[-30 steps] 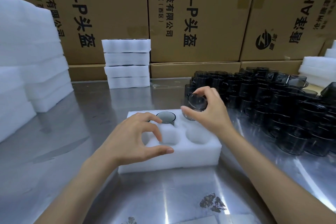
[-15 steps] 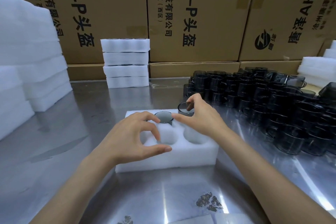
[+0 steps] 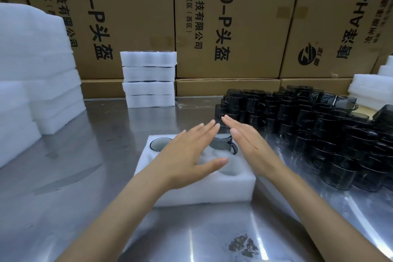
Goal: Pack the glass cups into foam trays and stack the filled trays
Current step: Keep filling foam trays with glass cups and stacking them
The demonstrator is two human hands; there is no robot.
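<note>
A white foam tray (image 3: 204, 189) lies on the steel table in front of me. One dark glass cup (image 3: 160, 144) sits sunk in its far left pocket. A second cup (image 3: 223, 141) with a handle stands in the far middle pocket, sticking up above the foam. My left hand (image 3: 187, 155) hovers flat over the tray, fingers straight, fingertips by that cup's rim. My right hand (image 3: 246, 144) is flat too, fingers straight, beside the cup on its right. Neither hand holds anything. A big heap of dark glass cups (image 3: 319, 130) fills the table's right side.
A stack of filled foam trays (image 3: 148, 78) stands at the back centre. Tall piles of foam (image 3: 36, 70) occupy the left, more foam (image 3: 370, 89) the far right. Cardboard boxes (image 3: 229, 19) wall off the back. Bare steel table (image 3: 191, 236) lies near me.
My right hand set the cup into the far middle pocket and let it go. Both hands opened flat, and the left hand moved forward over the tray.
</note>
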